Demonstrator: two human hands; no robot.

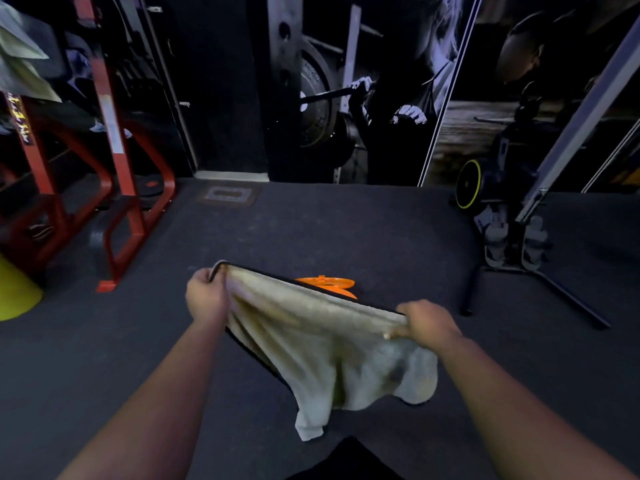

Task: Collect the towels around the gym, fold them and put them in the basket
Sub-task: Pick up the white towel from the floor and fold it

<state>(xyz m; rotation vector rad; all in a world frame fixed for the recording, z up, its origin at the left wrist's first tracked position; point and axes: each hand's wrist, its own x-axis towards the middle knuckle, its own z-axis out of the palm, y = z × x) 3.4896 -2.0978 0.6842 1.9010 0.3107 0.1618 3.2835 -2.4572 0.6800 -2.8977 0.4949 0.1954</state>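
Head view: 2 hands hold a pale towel spread above the dark floor — left hand pinching its far-left corner, right hand gripping the right corner — an orange object just beyond.

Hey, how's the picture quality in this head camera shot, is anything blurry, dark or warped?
Head view: the towel is smeared by motion blur, most at its hanging lower edge; the left hand and right hand gripping its top edge are soft too. The room is dim, the back wall nearly black. Wide-angle distortion bends the red rack and the floor line.
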